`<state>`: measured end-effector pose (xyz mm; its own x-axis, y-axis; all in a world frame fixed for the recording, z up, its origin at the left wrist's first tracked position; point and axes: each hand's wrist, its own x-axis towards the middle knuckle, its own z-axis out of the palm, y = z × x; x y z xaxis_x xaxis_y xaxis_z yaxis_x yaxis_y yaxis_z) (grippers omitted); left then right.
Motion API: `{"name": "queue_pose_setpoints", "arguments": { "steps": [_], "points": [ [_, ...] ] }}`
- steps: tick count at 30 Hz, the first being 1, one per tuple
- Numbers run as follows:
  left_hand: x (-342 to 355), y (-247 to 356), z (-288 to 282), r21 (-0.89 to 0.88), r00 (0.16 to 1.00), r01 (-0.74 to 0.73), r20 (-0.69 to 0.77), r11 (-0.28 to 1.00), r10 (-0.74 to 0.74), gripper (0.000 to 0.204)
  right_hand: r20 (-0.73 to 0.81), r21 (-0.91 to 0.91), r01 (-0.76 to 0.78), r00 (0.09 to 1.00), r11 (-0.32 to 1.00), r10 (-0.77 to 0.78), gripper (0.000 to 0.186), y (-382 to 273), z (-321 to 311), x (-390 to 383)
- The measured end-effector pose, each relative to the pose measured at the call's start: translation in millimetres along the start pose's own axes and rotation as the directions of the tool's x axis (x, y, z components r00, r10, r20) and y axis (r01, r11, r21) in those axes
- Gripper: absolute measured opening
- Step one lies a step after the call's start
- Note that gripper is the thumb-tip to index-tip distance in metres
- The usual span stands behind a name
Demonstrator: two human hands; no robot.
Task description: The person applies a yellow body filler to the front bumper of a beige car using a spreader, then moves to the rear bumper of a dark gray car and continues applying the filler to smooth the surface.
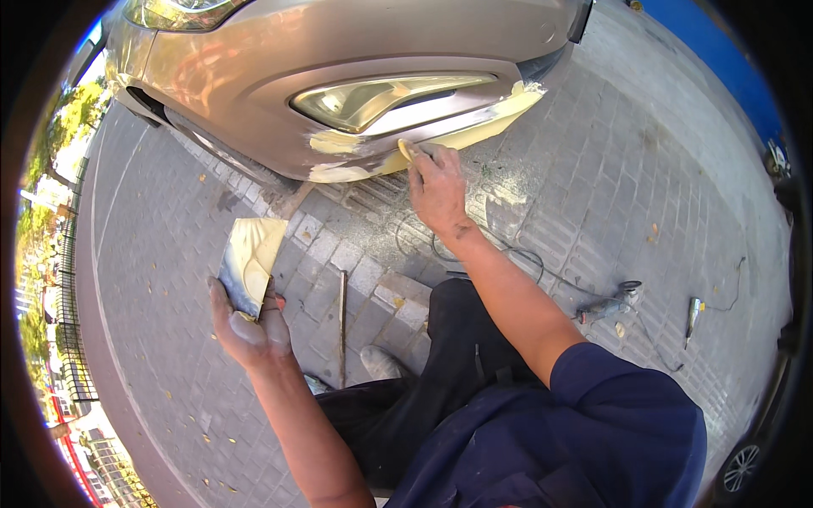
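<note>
My left hand holds a flat mixing board from below, its fingers mostly hidden behind it. Pale yellow body filler coats much of the board. Between the fingers of my right hand is a small yellow spreader, its edge at the lower lip of a car bumper. The bumper is bronze-beige. A strip of filler runs along its lower edge, and another patch lies below the fog lamp.
Grey paving surrounds my feet. A narrow bar lies near my shoe. To the right, a corded power tool trails its black cable toward the bumper. Farther right lies a slim tool with a cord.
</note>
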<state>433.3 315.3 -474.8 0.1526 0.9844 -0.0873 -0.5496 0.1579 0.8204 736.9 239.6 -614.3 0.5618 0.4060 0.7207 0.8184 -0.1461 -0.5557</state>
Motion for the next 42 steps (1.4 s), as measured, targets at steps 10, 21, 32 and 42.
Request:
{"name": "queue_pose_setpoints", "arguments": {
  "steps": [10,21,32,42],
  "points": [
    [-4.7,2.8,5.3,0.003,0.999,-0.004,-0.044,1.000,0.004,0.046,-0.214,0.465,-0.386,0.825,0.797,0.523,0.025,112.4,-27.8,-9.2],
    [-0.2,5.1,-8.7,-0.020,1.000,0.009,0.008,1.000,-0.009,0.045,-0.396,0.296,-0.370,0.791,0.881,0.466,0.027,186.9,-42.3,25.7],
    [-6.2,5.0,5.2,0.024,0.998,-0.039,-0.052,0.999,0.040,0.039,-0.288,0.304,-0.325,0.865,0.896,0.412,0.035,59.0,24.4,-17.7],
    [-4.7,1.9,7.3,0.007,1.000,-0.022,-0.018,1.000,0.022,0.041,-0.015,0.391,-0.279,0.951,0.877,0.309,0.022,-26.9,61.7,-52.2]
  ]
}}
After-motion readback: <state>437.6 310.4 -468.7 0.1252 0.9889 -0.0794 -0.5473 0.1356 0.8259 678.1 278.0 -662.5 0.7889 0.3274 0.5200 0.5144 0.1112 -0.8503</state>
